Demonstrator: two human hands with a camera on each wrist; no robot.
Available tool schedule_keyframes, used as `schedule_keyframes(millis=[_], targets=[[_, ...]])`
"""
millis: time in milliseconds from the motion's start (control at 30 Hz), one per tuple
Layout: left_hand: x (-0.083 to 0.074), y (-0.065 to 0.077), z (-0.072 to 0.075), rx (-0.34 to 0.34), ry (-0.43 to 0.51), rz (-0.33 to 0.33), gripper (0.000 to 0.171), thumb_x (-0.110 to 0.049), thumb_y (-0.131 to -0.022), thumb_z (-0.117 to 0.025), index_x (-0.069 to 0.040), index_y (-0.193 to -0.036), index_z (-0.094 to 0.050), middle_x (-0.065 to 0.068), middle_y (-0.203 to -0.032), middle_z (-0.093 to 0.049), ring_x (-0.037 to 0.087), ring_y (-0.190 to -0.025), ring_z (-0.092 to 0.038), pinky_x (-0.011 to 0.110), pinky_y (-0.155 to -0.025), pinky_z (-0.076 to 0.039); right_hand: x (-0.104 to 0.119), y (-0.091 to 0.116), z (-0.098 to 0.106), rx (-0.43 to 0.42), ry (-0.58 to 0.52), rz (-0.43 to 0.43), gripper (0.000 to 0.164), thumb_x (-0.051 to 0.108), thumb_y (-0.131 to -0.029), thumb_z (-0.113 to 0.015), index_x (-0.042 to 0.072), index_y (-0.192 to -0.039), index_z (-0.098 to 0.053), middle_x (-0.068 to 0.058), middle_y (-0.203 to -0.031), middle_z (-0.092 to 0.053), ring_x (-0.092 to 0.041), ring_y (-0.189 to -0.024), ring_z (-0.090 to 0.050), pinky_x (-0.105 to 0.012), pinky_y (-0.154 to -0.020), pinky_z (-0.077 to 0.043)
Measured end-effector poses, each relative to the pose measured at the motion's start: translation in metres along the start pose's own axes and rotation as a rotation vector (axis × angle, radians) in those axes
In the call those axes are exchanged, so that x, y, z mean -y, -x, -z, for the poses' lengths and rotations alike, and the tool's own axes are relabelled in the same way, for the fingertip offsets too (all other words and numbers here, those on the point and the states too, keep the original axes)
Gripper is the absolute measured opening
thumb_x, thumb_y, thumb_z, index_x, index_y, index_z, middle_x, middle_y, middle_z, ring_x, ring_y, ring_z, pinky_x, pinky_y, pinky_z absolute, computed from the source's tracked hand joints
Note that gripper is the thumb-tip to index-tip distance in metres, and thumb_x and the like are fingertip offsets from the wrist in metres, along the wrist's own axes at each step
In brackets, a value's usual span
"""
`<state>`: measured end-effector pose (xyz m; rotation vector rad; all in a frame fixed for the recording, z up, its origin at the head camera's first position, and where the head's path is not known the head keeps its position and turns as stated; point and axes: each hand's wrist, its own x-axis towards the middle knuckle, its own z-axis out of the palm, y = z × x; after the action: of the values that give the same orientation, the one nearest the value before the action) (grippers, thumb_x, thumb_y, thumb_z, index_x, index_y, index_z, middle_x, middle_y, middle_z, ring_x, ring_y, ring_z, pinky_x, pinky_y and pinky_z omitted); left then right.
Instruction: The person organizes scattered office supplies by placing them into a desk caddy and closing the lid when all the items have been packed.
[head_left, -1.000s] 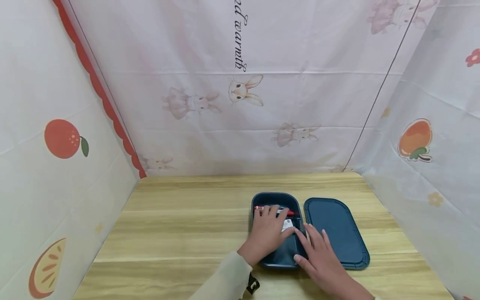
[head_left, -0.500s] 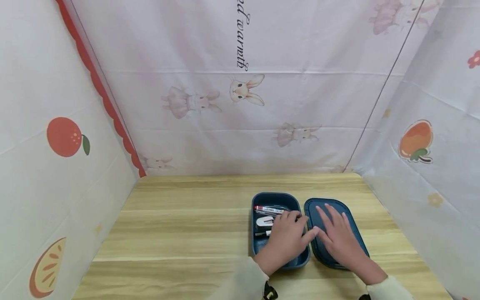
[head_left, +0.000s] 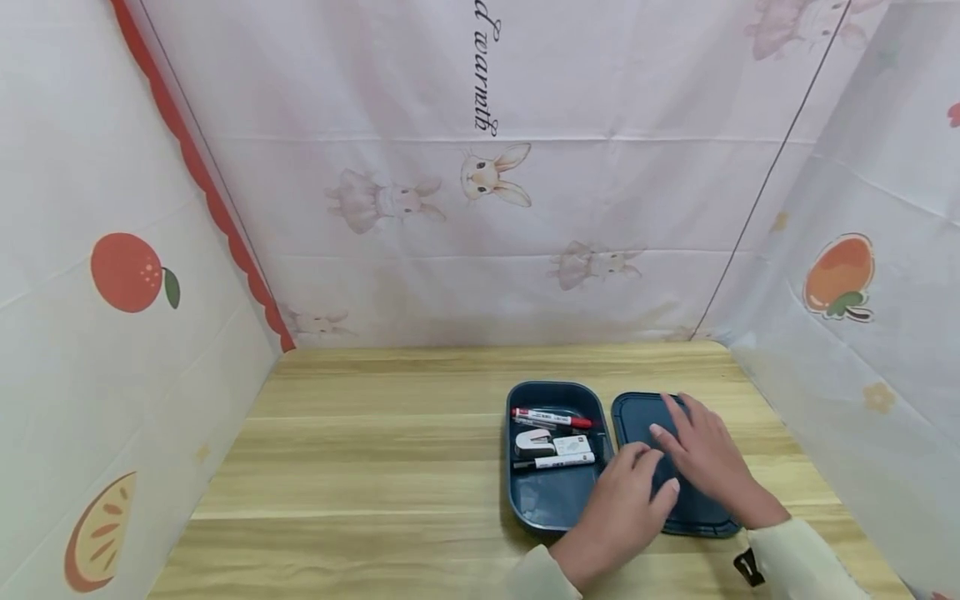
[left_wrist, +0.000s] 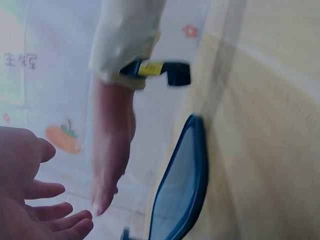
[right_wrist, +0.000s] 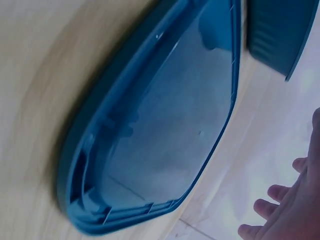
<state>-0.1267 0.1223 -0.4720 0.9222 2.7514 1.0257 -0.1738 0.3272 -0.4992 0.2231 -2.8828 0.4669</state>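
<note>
My left hand (head_left: 626, 504) hovers over the near right corner of a dark blue storage box (head_left: 547, 507), fingers loosely bent and holding nothing. Above the matching lid (head_left: 637, 421) hangs my right hand (head_left: 708, 454), fingers spread, with nothing in them. The left wrist view shows a gap between the right hand (left_wrist: 112, 145) and the lid (left_wrist: 177, 190). Inside the box lie a red-capped marker (head_left: 551, 418), a white stapler (head_left: 534, 442), a small white printed packet (head_left: 572, 445) and a black-capped marker (head_left: 555, 461).
The lid lies flat on the wooden table (head_left: 360, 467), just right of the box; its ribbed rim (right_wrist: 95, 205) faces up in the right wrist view. Printed cloth walls (head_left: 420, 300) stand at the back and both sides of the table.
My left hand has moved right, off the items inside the box. My right hand has moved right, from the box's edge to above the lid. Box and lid stay put.
</note>
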Motion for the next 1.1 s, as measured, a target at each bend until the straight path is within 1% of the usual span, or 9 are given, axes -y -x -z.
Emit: schedule_keyframes(millis=[100, 233, 367, 467, 567, 700, 800, 900, 1100], targets=[[-0.003, 0.001, -0.008, 0.054, 0.060, 0.015, 0.054, -0.055, -0.105, -0.039, -0.023, -0.147, -0.050, -0.008, -0.151, -0.042, 0.008, -0.133, -0.047, 0.036, -0.102, -0.051, -0.008, -0.005, 0.000, 0.011, 0.014, -0.023, 0.071, 0.049, -0.107, -0.042, 0.001, -0.157, -0.028, -0.036, -0.153, -0.028, -0.056, -0.138, -0.029, -0.071, -0.108, -0.022], [-0.007, 0.003, -0.021, 0.106, 0.124, 0.068, 0.055, -0.053, -0.104, -0.045, -0.022, -0.149, -0.046, -0.009, -0.151, -0.040, 0.009, -0.134, -0.045, 0.037, -0.103, -0.050, -0.016, -0.011, 0.001, 0.056, 0.019, -0.067, 0.074, 0.051, -0.106, -0.042, -0.001, -0.156, -0.028, -0.038, -0.152, -0.028, -0.057, -0.137, -0.030, -0.073, -0.107, -0.026], [-0.012, 0.002, -0.034, 0.125, 0.132, 0.158, 0.057, -0.052, -0.102, -0.051, -0.022, -0.150, -0.044, -0.009, -0.149, -0.041, 0.010, -0.133, -0.045, 0.038, -0.104, -0.049, -0.027, -0.017, -0.001, 0.113, 0.014, -0.113, 0.078, 0.054, -0.105, -0.044, -0.003, -0.156, -0.029, -0.039, -0.152, -0.027, -0.060, -0.135, -0.031, -0.074, -0.104, -0.029], [-0.014, 0.001, -0.042, 0.142, 0.147, 0.234, 0.061, -0.053, -0.100, -0.054, -0.022, -0.151, -0.042, -0.008, -0.153, -0.038, 0.014, -0.137, -0.042, 0.040, -0.107, -0.047, -0.038, -0.020, -0.003, 0.144, 0.004, -0.149, 0.081, 0.057, -0.104, -0.042, -0.005, -0.155, -0.029, -0.041, -0.151, -0.025, -0.062, -0.134, -0.029, -0.076, -0.102, -0.030], [-0.013, -0.001, -0.050, 0.159, 0.188, 0.309, 0.067, -0.055, -0.098, -0.056, -0.021, -0.153, -0.039, -0.005, -0.160, -0.030, 0.018, -0.145, -0.035, 0.044, -0.111, -0.043, -0.045, -0.023, -0.004, 0.176, -0.007, -0.186, 0.084, 0.059, -0.104, -0.038, -0.006, -0.155, -0.026, -0.043, -0.151, -0.022, -0.064, -0.134, -0.025, -0.077, -0.100, -0.030], [-0.011, -0.002, -0.058, 0.179, 0.243, 0.380, 0.075, -0.058, -0.095, -0.058, -0.021, -0.156, -0.034, -0.003, -0.166, -0.018, 0.021, -0.152, -0.023, 0.049, -0.114, -0.038, -0.051, -0.028, -0.003, 0.222, -0.024, -0.230, 0.086, 0.060, -0.104, -0.037, -0.009, -0.155, -0.023, -0.045, -0.150, -0.019, -0.066, -0.133, -0.022, -0.078, -0.098, -0.030], [-0.010, -0.002, -0.063, 0.196, 0.281, 0.411, 0.080, -0.059, -0.094, -0.059, -0.022, -0.158, -0.029, -0.001, -0.169, -0.010, 0.022, -0.155, -0.014, 0.051, -0.117, -0.033, -0.054, -0.033, -0.002, 0.253, -0.037, -0.263, 0.088, 0.061, -0.104, -0.036, -0.010, -0.154, -0.022, -0.047, -0.148, -0.020, -0.066, -0.132, -0.023, -0.078, -0.097, -0.031], [-0.008, -0.003, -0.066, 0.201, 0.310, 0.435, 0.082, -0.059, -0.094, -0.059, -0.022, -0.159, -0.026, 0.000, -0.169, -0.006, 0.023, -0.156, -0.010, 0.051, -0.118, -0.032, -0.056, -0.038, -0.001, 0.284, -0.039, -0.282, 0.089, 0.060, -0.104, -0.033, -0.013, -0.153, -0.021, -0.048, -0.147, -0.021, -0.067, -0.131, -0.026, -0.077, -0.098, -0.032], [-0.005, -0.005, -0.075, 0.199, 0.310, 0.434, 0.084, -0.058, -0.094, -0.059, -0.022, -0.160, -0.024, 0.001, -0.170, -0.002, 0.025, -0.157, -0.006, 0.051, -0.118, -0.032, -0.058, -0.048, 0.000, 0.338, -0.018, -0.287, 0.085, 0.054, -0.107, -0.032, -0.017, -0.150, -0.021, -0.050, -0.145, -0.022, -0.066, -0.127, -0.035, -0.074, -0.099, -0.036]])
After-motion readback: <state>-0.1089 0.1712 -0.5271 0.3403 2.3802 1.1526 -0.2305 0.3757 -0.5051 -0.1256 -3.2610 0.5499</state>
